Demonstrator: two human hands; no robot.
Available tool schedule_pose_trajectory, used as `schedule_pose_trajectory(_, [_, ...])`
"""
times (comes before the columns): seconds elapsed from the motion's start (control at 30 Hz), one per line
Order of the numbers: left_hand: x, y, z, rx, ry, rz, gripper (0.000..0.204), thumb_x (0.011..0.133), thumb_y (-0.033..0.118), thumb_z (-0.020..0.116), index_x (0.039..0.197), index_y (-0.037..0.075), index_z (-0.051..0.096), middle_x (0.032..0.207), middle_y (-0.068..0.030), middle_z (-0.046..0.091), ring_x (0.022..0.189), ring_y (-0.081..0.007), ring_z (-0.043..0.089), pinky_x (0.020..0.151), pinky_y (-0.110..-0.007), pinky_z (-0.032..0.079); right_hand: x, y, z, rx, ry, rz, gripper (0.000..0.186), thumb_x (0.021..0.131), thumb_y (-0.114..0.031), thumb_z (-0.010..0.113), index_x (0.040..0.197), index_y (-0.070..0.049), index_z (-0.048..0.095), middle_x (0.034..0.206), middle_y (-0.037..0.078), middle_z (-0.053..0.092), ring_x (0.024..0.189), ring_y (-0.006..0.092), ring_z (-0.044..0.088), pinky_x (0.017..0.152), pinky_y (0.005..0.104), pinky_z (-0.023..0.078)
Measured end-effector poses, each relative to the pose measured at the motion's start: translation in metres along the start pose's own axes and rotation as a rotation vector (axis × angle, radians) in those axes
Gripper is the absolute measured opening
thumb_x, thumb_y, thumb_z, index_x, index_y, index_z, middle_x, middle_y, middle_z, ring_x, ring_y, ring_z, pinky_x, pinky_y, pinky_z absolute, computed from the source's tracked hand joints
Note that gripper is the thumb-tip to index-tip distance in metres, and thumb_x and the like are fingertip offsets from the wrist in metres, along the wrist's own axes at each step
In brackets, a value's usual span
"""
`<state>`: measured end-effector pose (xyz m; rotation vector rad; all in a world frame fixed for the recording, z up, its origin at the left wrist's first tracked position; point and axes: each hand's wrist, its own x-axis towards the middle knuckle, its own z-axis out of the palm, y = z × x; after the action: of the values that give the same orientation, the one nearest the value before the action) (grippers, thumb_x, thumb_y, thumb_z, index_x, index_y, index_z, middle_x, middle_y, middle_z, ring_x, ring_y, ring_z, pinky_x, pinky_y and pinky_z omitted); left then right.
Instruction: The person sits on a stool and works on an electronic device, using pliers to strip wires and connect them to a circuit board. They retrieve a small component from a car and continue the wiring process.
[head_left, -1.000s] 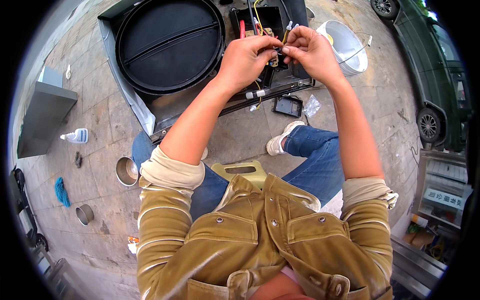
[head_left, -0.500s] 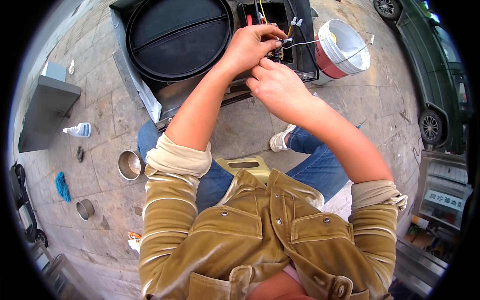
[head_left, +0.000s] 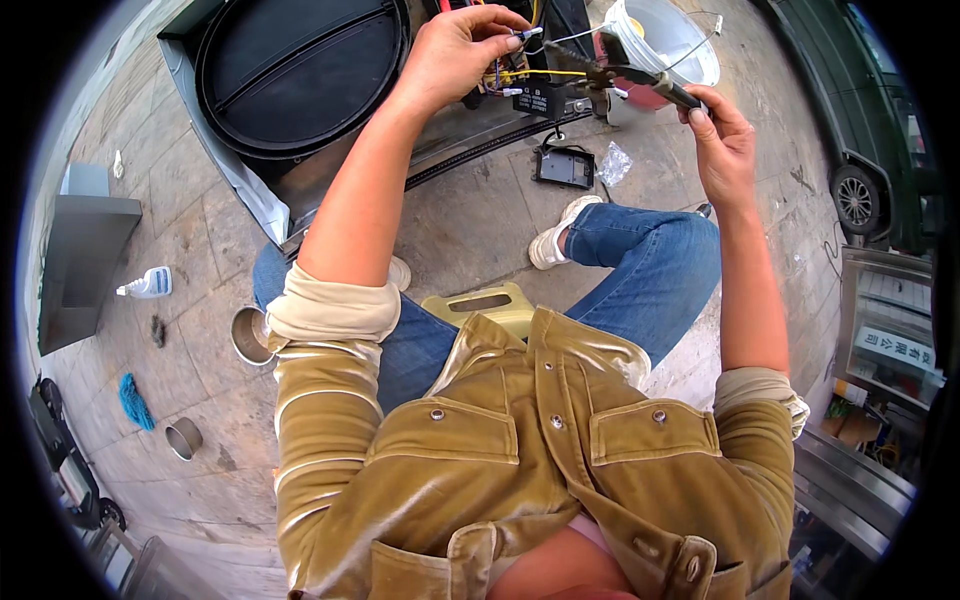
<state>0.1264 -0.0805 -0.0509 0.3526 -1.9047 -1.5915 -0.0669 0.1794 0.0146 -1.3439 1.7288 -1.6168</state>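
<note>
My left hand [head_left: 455,55], at the top of the view, is closed in a pinch on a wire end with a pale connector [head_left: 530,34]. My right hand [head_left: 722,140] is closed round the handles of a pair of pliers [head_left: 640,76]. The worn jaws point left toward the wires, apart from my left hand. Below them, a yellow wire [head_left: 545,72] runs across the open wiring of a black appliance. A black box-shaped component [head_left: 538,101] with printing hangs at its edge. My left forearm passes beside a large round black pan-like cover [head_left: 300,75].
A white and red bucket [head_left: 685,45] stands behind the pliers. On the paving lie a small black plastic housing [head_left: 565,167] and a clear plastic bag [head_left: 614,164]. At left are a spray bottle [head_left: 148,283], metal cups [head_left: 184,438] and a blue cloth [head_left: 134,402]. A dark vehicle [head_left: 868,120] stands at right.
My right hand has left the wires beside my left hand, moved right, and now holds pliers. My left hand keeps its pinch. The view has shifted, bringing the black housing and bag into sight.
</note>
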Motion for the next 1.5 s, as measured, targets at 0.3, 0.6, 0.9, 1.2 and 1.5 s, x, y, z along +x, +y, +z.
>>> schedule_pose_trajectory(0.3, [-0.003, 0.004, 0.001, -0.096, 0.034, -0.03, 0.02, 0.088, 0.006, 0.067, 0.107, 0.006, 0.069, 0.089, -0.0007, 0.067, 0.082, -0.0058, 0.06, 0.07, -0.021, 0.048, -0.007, 0.012, 0.11, 1.41, -0.019, 0.187, 0.02, 0.097, -0.016, 0.054, 0.11, -0.002, 0.057, 0.106, 0.007, 0.054, 0.098, 0.021, 0.047, 0.088, 0.0358, 0.041])
schedule_pose_trajectory(0.6, [-0.002, 0.008, 0.003, 0.014, 0.017, -0.033, 0.021, 0.088, 0.006, 0.065, 0.109, 0.004, 0.068, 0.092, -0.002, 0.068, 0.084, -0.0074, 0.06, 0.076, -0.022, 0.049, 0.014, -0.03, 0.053, 0.935, -0.326, 0.124, 0.03, 0.099, -0.02, 0.047, 0.118, 0.002, 0.053, 0.068, 0.002, 0.046, 0.064, 0.0129, 0.045, 0.073, 0.0339, 0.041])
schedule_pose_trajectory(0.9, [-0.001, -0.003, 0.004, 0.001, 0.081, -0.006, 0.02, 0.089, 0.011, 0.065, 0.106, 0.0, 0.066, 0.094, -0.0031, 0.068, 0.079, -0.0073, 0.061, 0.071, -0.024, 0.051, -0.001, -0.059, 0.125, 0.118, -0.152, 0.015, 0.024, 0.096, -0.027, 0.055, 0.098, -0.004, 0.062, 0.077, -0.002, 0.054, 0.076, 0.0073, 0.048, 0.07, 0.0246, 0.041])
schedule_pose_trajectory(1.2, [-0.004, 0.0, 0.001, -0.112, 0.145, -0.09, 0.021, 0.083, 0.008, 0.069, 0.102, 0.001, 0.066, 0.088, -0.0007, 0.066, 0.076, -0.0062, 0.058, 0.068, -0.022, 0.048, 0.025, -0.045, 0.171, 0.071, 0.103, -0.115, 0.027, 0.089, -0.023, 0.063, 0.099, 0.001, 0.056, 0.081, 0.005, 0.058, 0.073, 0.0112, 0.051, 0.067, 0.0272, 0.043])
schedule_pose_trajectory(1.5, [-0.009, 0.005, 0.011, 0.102, 0.168, 0.05, 0.023, 0.081, 0.006, 0.066, 0.103, 0.007, 0.07, 0.086, -0.0068, 0.072, 0.08, -0.0135, 0.069, 0.072, -0.028, 0.053, 0.039, -0.024, 0.187, -0.085, 0.045, -0.01, 0.052, 0.074, -0.017, 0.074, 0.118, 0.005, 0.056, 0.103, 0.012, 0.063, 0.099, 0.0212, 0.061, 0.092, 0.0331, 0.046])
